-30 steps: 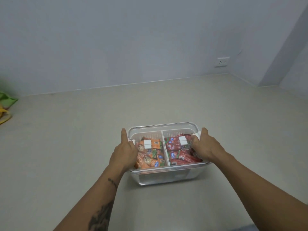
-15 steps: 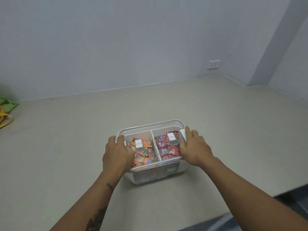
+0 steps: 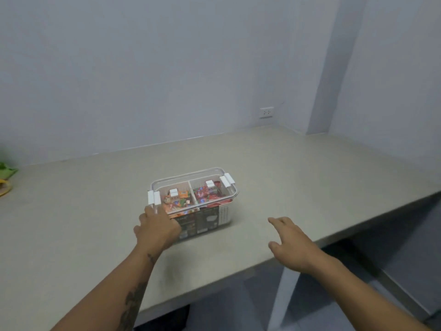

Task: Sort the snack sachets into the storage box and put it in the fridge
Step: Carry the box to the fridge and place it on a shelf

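The storage box [image 3: 194, 199] stands on the table [image 3: 95, 211], ahead of me and slightly left of centre, its lid clipped on with white latches at both short ends. Orange sachets [image 3: 177, 203] fill the left compartment, red sachets [image 3: 205, 194] the right; sorting appears complete. The long axis runs left to right, the right end angled away from me. My left hand [image 3: 156, 229] is at the near left corner, fingers against the wall; whether it grips I cannot tell. My right hand [image 3: 291, 243] hovers apart from the box, fingers spread, holding nothing, near the table edge. The left hand is plainly nearer; I judge the right must reach forward-left to the far latch end before lifting. A wall socket [image 3: 266, 112] sits beyond.
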`<state>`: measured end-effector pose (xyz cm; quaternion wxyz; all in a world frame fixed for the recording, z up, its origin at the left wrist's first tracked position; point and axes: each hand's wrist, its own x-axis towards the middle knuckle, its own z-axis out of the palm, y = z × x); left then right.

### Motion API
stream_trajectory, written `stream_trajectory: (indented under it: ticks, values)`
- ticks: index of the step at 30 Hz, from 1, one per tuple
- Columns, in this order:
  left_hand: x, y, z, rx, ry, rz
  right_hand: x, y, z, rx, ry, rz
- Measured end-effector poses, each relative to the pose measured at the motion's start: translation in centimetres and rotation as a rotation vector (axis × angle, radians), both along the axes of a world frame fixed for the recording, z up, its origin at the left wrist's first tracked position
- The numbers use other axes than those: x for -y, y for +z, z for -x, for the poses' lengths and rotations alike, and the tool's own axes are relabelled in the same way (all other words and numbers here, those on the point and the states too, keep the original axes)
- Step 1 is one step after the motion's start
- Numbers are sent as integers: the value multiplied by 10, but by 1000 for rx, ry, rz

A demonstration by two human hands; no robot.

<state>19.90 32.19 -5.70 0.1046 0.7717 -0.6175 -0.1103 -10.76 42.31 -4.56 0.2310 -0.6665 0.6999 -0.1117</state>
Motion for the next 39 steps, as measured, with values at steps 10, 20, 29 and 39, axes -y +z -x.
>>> stream_trajectory:
  ticks: [10, 20, 29, 39]
  values:
    - [-81, 97, 175, -362, -717, 102, -129, 116, 94, -196, -169, 109]
    - [-128, 114, 317, -686, -1117, -202, -222, 177, 137, -458, -459, 103]
    - [-153, 110, 412, -780, -1328, -388, -252, 171, 145, -473, -727, 20]
    - [-148, 30, 520, -1099, -1388, -669, -234, 168, 134, -243, -1031, 201]
